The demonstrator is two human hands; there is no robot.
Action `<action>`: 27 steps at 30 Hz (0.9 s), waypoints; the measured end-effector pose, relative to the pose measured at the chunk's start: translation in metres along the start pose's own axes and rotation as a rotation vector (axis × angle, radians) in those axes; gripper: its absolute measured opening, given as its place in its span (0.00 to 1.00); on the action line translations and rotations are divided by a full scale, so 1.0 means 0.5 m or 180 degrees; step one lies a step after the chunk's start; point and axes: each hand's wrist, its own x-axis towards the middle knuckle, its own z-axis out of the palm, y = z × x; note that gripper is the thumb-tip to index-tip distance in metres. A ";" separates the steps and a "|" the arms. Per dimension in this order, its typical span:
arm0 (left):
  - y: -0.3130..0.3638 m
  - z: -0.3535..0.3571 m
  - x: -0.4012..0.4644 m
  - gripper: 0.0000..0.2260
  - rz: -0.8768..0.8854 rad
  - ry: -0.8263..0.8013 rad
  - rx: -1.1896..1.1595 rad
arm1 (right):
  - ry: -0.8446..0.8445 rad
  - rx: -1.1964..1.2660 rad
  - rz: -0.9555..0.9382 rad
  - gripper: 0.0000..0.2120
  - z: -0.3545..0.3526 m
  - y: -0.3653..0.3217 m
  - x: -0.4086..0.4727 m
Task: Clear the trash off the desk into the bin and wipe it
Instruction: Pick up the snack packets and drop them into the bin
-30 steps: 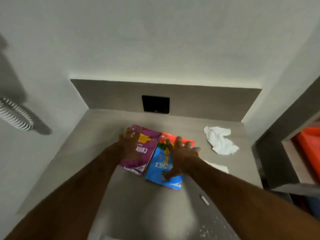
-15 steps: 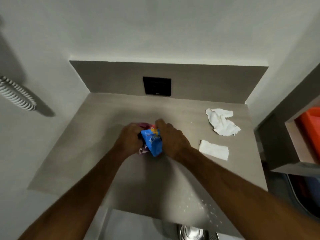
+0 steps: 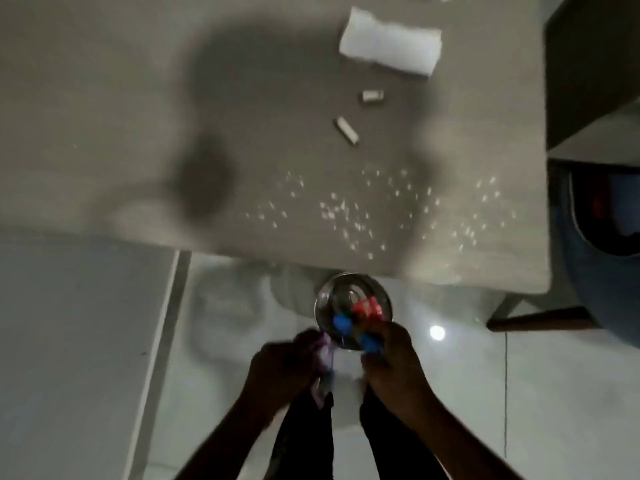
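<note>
Below the desk's front edge, a round steel bin stands on the floor. My left hand is shut on a crumpled purple snack wrapper. My right hand grips crumpled blue and red wrappers right over the bin's mouth. On the grey desk lie a folded white tissue, two small paper bits and scattered white crumbs. The image is blurred.
A dark shelf unit stands at the right of the desk, with a blue container below it. A chair leg reaches in at the right. White floor tiles lie under my hands.
My hands carried the bunched wrappers off the desk and down to the bin on the floor. My view tilted down, so the wall and crumpled tissue have left the frame.
</note>
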 end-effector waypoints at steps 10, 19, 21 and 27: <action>-0.080 0.265 0.452 0.29 -0.0193 -0.0557 -0.0107 | -0.0587 0.0360 0.1143 0.20 0.188 0.285 0.346; -0.097 0.177 0.435 0.13 0.0712 0.0551 0.1141 | 0.0070 -0.0465 0.0313 0.13 0.143 0.231 0.338; -0.078 0.140 0.360 0.12 0.1178 0.0613 0.1294 | 0.0224 -0.0474 -0.0020 0.14 0.120 0.181 0.289; 0.027 -0.003 0.058 0.13 0.2300 0.0785 0.1434 | 0.0326 -0.0553 -0.0916 0.20 0.014 -0.031 0.050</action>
